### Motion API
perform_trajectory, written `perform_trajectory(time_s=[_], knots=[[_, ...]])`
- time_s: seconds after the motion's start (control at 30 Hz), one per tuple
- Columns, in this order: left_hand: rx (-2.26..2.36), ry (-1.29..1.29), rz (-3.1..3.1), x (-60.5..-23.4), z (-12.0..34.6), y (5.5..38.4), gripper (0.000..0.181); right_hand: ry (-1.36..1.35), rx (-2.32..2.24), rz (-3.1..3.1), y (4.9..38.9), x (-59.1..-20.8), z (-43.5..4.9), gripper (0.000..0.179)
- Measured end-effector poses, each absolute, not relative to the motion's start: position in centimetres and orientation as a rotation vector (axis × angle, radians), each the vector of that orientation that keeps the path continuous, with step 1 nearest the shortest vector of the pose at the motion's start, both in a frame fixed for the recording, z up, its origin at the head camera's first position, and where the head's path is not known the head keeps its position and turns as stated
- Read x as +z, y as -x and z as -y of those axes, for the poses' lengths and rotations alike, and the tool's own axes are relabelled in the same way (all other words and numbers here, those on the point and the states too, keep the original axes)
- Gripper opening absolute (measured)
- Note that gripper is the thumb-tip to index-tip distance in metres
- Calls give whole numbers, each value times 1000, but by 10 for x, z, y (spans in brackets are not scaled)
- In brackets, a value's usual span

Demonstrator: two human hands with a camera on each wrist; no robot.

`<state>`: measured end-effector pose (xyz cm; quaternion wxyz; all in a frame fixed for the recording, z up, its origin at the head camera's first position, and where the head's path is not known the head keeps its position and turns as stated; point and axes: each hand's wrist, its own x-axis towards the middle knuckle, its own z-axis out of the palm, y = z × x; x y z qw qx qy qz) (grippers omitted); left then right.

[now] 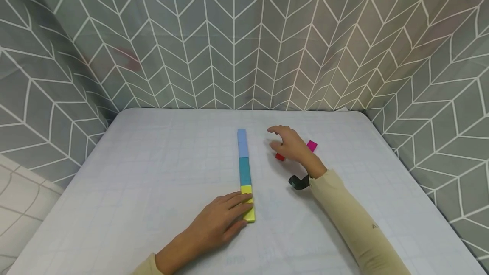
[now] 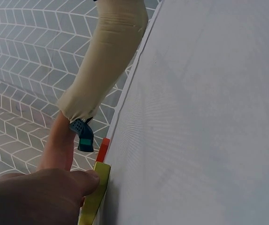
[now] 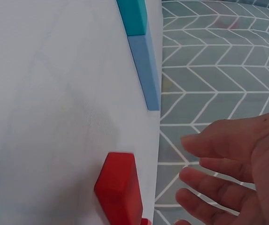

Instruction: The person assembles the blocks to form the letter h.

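Note:
A straight row of flat blocks lies on the white-covered table: a light blue block [image 1: 243, 144] at the far end, a teal block [image 1: 245, 171] in the middle and a yellow block [image 1: 250, 214] at the near end. My left hand [image 1: 215, 224] rests on the yellow block, fingers laid across its top and thumb at its near end. Right of the row, my right hand [image 1: 292, 143] hovers with fingers loosely spread and nothing between them. Partly hidden under it are a red block [image 1: 280, 156] and a magenta block [image 1: 312, 146]. In the right wrist view the red block [image 3: 120, 187] stands apart from the fingers.
A dark wrist camera mount [image 1: 299, 182] juts from the right wrist, by the beige sleeve [image 1: 355, 220]. Grey curtains [image 1: 237, 41] with white chevron lines surround the table [image 1: 153, 156] at the back and sides.

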<state>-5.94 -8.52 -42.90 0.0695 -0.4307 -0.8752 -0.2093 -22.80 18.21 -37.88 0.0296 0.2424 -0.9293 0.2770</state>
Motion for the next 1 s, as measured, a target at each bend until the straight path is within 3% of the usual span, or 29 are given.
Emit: perform_trajectory(time_s=[0.7,1.0], knots=[[-621,1282,2658,-426,84,58,43,-683,862,2896,206,-383,-221,54],[-628,1277,2680,-427,85,58,43,-728,787,2895,205,-398,-220,52]])
